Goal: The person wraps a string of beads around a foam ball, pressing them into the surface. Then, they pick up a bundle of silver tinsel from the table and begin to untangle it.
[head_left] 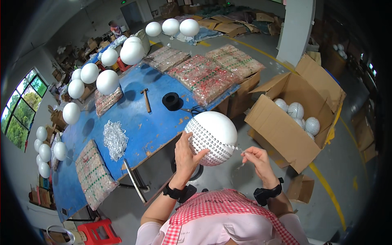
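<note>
My left hand [187,154] cups a large white foam ball [213,134] from the left side, holding it up in front of me. The ball's lower left part is covered in rows of small silver sequins. My right hand [256,158] pinches a thin strand of silver sequins [235,148] that runs from the ball's lower right side. Both wrists wear black bands.
A blue table [134,118] at left holds a hammer [145,100], a black tape roll [170,100], scissors [197,110], a silver sequin pile [114,138] and plastic packs [204,75]. White balls [108,81] stand on rods. An open cardboard box [292,118] at right holds covered balls. A person [115,28] works far back.
</note>
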